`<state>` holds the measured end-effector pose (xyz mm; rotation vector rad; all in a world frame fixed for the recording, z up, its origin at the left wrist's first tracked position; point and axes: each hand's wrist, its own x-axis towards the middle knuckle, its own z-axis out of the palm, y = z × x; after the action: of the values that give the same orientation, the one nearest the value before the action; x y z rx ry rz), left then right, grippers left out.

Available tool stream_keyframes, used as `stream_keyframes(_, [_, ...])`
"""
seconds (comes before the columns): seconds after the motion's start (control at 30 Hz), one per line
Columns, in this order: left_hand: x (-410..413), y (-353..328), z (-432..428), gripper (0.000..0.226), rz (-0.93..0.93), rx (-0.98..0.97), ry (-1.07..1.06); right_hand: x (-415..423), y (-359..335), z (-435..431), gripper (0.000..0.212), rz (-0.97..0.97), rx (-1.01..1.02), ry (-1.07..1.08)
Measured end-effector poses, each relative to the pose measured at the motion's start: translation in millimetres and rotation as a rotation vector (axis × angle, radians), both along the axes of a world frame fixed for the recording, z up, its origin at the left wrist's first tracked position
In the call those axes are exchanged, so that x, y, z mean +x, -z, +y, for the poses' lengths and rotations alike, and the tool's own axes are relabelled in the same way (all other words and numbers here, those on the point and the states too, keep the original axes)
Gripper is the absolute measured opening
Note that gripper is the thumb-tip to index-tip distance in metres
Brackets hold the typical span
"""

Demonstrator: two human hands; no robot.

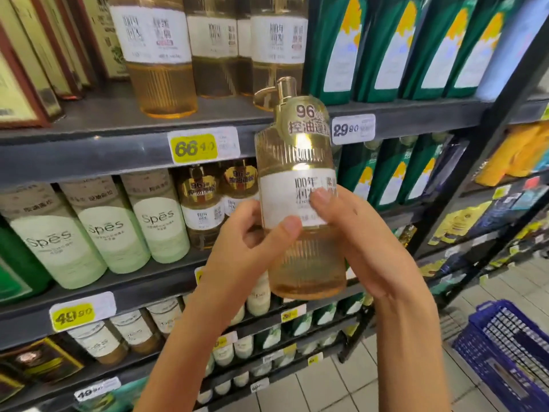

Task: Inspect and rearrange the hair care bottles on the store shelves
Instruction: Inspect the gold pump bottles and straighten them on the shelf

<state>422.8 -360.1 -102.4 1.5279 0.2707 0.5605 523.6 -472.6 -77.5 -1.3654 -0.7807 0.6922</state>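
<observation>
- The bottle [297, 171], ribbed amber with a gold pump, was held upright in the air in front of the shelves [89, 162], near the middle of the view.
- A gold sticker on its shoulder read "96" over "控油蓬松". The white label below began "100年", and a thumb partly covered the rest.
- The left hand [240, 254] gripped the bottle from 9 o'clock. Its thumb [286, 228] lay over the label's lower edge, and its other fingers curled behind the bottle, out of sight.
- The right hand [365, 242] gripped it from 3 o'clock. Its thumb [322, 197] pressed the middle of the label, and its other fingers were hidden behind the bottle.
- The bottle's base showed bare between the two wrists.
- At 10 o'clock from the bottle, a yellow tag [196, 148] on the shelf edge read "66", with its smaller digits blurred.
- At 1 o'clock, just beside the sticker, a white tag [353, 129] read "29.90".
- At 8 o'clock, a second yellow tag [72, 316] read "49.90".
- At 9 o'clock, pale green "Spēs" bottles [113, 230] stood on the middle shelf.
- Between them and the held bottle stood smaller amber bottles [202, 203] with the same "96" sticker.
- At 11 o'clock, on the upper shelf, larger amber bottles [160, 55] had white labels too blurred to read.
- At 1 o'clock stood green bottles [386, 46] with yellow-and-white labels.
- At 4 o'clock, a blue basket [511, 358] sat on the tiled floor [326, 391].
</observation>
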Motion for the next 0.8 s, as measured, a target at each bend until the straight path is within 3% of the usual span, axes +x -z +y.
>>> stream_keyframes(0.07, [-0.6, -3.2, 0.0, 0.056, -0.056, 0.011, -0.084, -0.8, 2.5, 6.0, 0.048, -0.036, 0.030, 0.024])
stream_keyframes(0.23, [6.4, -26.3, 10.0, 0.058, -0.147, 0.003, -0.201, 2.8, -4.6, 31.1, 0.070, -0.040, 0.109, 0.100])
stream_keyframes(0.43, [22.5, -72.3, 41.6, 0.055, -0.188, 0.175, -0.372, 18.8, -54.6, 65.9, 0.055, -0.222, 0.173, -0.071])
stream_keyframes(0.67, [33.6, -84.2, 63.6, 0.049, -0.173, 0.425, -0.482, 32.1, -69.6, 108.8, 0.023, -0.337, 0.343, 0.197])
stream_keyframes(0.8, [39.0, -80.1, 70.3, 0.052, -0.149, 0.536, -0.545, 34.6, -67.2, 127.8, 0.048, -0.401, 0.372, 0.297])
